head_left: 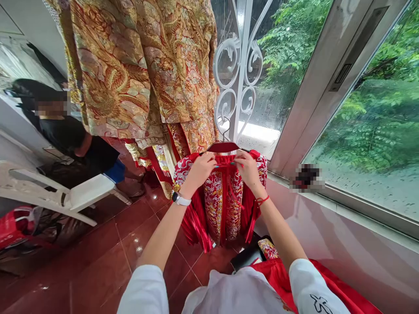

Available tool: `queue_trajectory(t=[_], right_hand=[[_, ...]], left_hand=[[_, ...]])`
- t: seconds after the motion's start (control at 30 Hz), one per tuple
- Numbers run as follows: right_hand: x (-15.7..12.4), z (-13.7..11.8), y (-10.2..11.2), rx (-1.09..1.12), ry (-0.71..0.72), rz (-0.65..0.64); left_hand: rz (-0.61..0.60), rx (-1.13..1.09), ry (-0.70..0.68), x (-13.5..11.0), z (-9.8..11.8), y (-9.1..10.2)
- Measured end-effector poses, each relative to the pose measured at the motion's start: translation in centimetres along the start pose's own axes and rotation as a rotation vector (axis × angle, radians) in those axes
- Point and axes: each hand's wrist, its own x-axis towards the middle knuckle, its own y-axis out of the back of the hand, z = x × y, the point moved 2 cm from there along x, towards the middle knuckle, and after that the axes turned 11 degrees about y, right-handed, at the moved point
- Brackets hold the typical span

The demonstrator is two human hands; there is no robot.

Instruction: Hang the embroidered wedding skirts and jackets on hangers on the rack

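A red embroidered garment (pixel 222 205) hangs on a dark red hanger (pixel 223 146) hooked onto a white scrolled window grille (pixel 240 65). My left hand (pixel 199 171) is closed, pinching the fabric at the garment's neckline from the left. From the right, my right hand (pixel 247 169) pinches the same neckline; a red string circles that wrist. A white watch sits on my left wrist. Above and to the left hang gold and red embroidered robes (pixel 137 65).
Another person in black (pixel 75 139) crouches at the left behind a white plastic chair (pixel 65 192). A red bag (pixel 16 224) lies on the red tiled floor. More red cloth (pixel 327 279) and a dark object lie near my body. A window sill runs along the right.
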Motion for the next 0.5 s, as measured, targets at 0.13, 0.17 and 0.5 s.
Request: queue_trajectory(t=[0.13,0.17,0.5], right_hand=[[-0.9,1.1,2.1,-0.036,-0.115,0.071],[-1.1,1.2,2.1,0.044,-0.166,0.080],[-1.8,1.2,2.0,0.358,-0.372,-0.131]], left_hand=[[-0.006,0.093,0.072,-1.8,-2.3,0.6],[0.000,0.049,0.110,-2.0,-2.6,0.6],[-0.254,-0.640,0.396,-2.9,-2.1,-0.5]])
